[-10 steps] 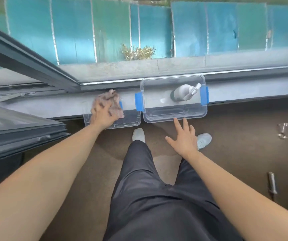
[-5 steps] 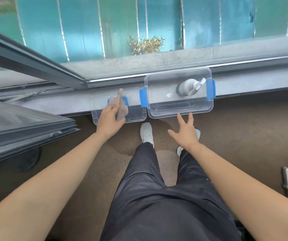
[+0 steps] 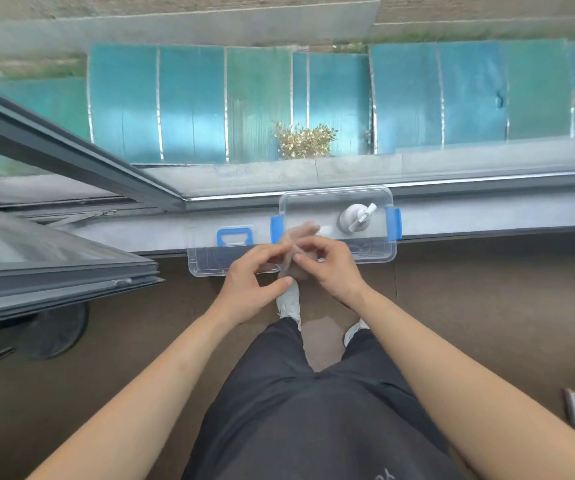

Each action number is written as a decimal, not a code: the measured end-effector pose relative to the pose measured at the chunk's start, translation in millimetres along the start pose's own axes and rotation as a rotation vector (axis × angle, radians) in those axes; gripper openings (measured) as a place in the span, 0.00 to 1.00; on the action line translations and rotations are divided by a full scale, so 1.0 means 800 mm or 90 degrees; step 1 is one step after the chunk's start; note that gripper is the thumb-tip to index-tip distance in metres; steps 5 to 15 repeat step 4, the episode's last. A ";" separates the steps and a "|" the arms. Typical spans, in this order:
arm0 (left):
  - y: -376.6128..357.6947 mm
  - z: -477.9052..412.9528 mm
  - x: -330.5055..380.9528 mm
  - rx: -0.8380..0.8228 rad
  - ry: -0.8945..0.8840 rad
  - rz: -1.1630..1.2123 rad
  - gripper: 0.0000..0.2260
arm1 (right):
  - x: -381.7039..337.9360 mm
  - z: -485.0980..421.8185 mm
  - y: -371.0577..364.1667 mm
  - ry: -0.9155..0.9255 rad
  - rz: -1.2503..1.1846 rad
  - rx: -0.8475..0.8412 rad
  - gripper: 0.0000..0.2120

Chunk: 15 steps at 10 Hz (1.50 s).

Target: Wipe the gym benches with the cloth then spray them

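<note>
A pinkish-grey cloth (image 3: pixel 295 237) is blurred with motion and hangs between both hands in front of the window sill. My left hand (image 3: pixel 249 284) pinches its lower left part and my right hand (image 3: pixel 331 268) grips its right side, the fingertips nearly meeting. A white spray bottle (image 3: pixel 355 218) lies on its side inside a clear plastic box (image 3: pixel 379 252) with blue latches on the sill, just beyond my right hand. No gym bench is in view.
The box's clear lid with a blue handle (image 3: pixel 210 263) lies on the sill to the left. An open window frame (image 3: pixel 64 271) juts in at the left. Metal bars (image 3: pixel 573 410) lie on the brown floor at the right. My legs and white shoes stand below.
My left hand lifted the cloth off the lid and brought it to the middle. My right hand rose to meet it and took hold of the cloth.
</note>
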<state>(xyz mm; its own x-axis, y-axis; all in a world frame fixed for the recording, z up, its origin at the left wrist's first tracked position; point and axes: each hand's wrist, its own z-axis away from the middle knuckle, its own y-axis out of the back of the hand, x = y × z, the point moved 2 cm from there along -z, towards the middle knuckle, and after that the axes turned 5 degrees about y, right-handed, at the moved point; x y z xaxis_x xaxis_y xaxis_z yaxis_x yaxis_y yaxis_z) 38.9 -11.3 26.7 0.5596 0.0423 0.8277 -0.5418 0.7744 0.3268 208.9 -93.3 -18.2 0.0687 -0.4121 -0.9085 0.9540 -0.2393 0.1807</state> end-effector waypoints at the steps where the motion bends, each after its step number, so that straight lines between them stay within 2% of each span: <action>1: -0.006 -0.003 0.004 -0.008 0.030 0.025 0.25 | -0.007 -0.004 0.023 -0.012 0.032 0.042 0.04; 2: -0.004 0.000 -0.006 0.014 0.062 0.040 0.24 | -0.003 -0.019 0.039 -0.056 0.104 0.108 0.04; 3: 0.000 0.013 -0.021 0.036 0.098 0.026 0.21 | 0.000 -0.036 0.041 -0.087 0.160 0.080 0.10; 4: 0.001 0.025 -0.040 0.042 0.134 0.030 0.18 | 0.011 -0.043 0.038 -0.109 0.255 -0.029 0.25; 15: 0.001 0.025 -0.040 0.042 0.134 0.030 0.18 | 0.011 -0.043 0.038 -0.109 0.255 -0.029 0.25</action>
